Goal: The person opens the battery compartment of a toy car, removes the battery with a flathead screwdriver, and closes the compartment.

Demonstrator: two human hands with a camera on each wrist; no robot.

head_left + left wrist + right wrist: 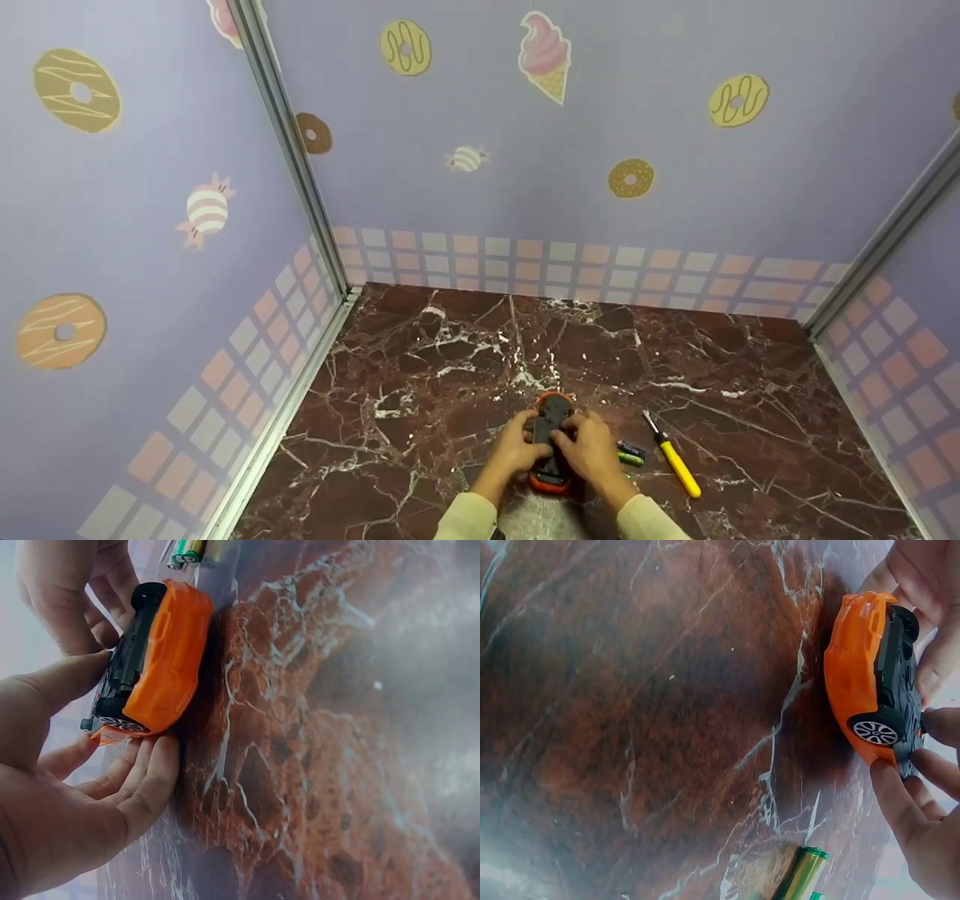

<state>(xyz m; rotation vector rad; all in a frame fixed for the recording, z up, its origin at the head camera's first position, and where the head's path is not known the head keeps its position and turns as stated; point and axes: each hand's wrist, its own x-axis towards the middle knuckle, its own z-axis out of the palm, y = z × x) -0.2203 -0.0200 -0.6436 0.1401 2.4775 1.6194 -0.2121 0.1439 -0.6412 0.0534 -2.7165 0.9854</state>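
Observation:
An orange toy car (556,409) lies upside down on the dark red marbled surface, its black underside and wheels facing up. My left hand (517,448) grips one side, thumb over the underside; the left wrist view shows its fingers around the orange body (169,652). From the other side my right hand (592,450) holds the car, its thumb on the underside. In the right wrist view, a finger touches the orange shell (855,667) near a wheel. My fingers cover part of the underside.
Just right of my right hand lie a green battery (630,458) and a dark battery (632,448). Farther right is a screwdriver (679,466) with a yellow handle, its tip pointing away. Purple patterned walls (480,202) enclose the back and both sides.

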